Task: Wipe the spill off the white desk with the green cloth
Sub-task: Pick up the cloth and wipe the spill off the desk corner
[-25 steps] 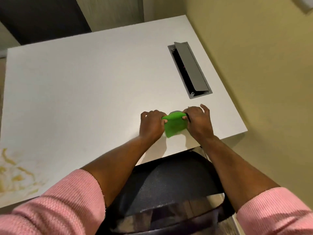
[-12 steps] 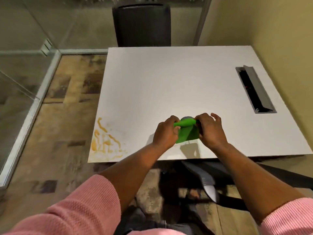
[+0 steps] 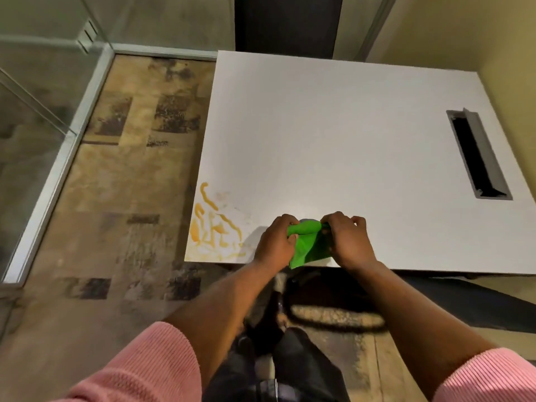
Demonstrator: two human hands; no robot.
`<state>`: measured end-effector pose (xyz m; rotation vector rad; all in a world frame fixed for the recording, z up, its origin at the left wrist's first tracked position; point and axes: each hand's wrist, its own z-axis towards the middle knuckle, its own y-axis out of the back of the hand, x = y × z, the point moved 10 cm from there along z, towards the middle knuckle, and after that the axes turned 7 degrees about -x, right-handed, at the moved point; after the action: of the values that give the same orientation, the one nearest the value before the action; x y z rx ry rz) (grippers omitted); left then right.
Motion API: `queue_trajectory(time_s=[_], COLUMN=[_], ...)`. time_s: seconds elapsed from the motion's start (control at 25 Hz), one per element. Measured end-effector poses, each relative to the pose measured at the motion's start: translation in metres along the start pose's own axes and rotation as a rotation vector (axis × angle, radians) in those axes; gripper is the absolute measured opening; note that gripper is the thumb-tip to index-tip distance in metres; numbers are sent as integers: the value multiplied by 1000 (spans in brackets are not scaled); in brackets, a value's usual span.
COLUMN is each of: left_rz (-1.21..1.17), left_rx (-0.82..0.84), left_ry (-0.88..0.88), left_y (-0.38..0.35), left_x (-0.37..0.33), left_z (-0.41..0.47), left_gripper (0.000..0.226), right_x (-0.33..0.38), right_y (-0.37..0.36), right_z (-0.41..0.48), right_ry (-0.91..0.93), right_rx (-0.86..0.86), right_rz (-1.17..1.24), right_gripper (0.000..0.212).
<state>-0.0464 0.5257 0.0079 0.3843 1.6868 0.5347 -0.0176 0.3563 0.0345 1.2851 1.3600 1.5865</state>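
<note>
From the head camera, both hands meet over the near edge of the white desk [image 3: 333, 134]. The left hand [image 3: 277, 242] is curled tight around one end of the green cloth [image 3: 309, 245]. The right hand [image 3: 346, 242] pinches the other end with its fingers bent over the top. The cloth is bunched into a roll between them, and a loose flap hangs down to the desk edge. Most of the cloth is hidden inside the two fists, so its full shape is hard to make out. A small dark bit peeks out just behind the cloth, and I cannot tell what it is.

The spill [image 3: 216, 227] is a set of yellow-orange squiggles on the near left corner of the desk, just beside the left hand. It is not touched by the cloth.

A long grey slot [image 3: 478, 155] with an open flap sits in the desk near the right side; inside it is only dark.

Pink sleeves [image 3: 150, 369] are cut off at the bottom of the picture. Below the desk, between the arms, things are dark and blurry. A dark shape behind the desk is cut off at the top.
</note>
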Motion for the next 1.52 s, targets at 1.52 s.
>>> queue_trajectory(time_s=[1.52], left_rz=[132], left_rx=[-246], left_ry=[482], left_y=[125], left_x=[310], left_z=[-2], left_gripper=[73], right_x=[64], right_y=[-195], right_z=[75], right_ry=[-31], right_rx=[73], right_rz=[-57], right_gripper=[69])
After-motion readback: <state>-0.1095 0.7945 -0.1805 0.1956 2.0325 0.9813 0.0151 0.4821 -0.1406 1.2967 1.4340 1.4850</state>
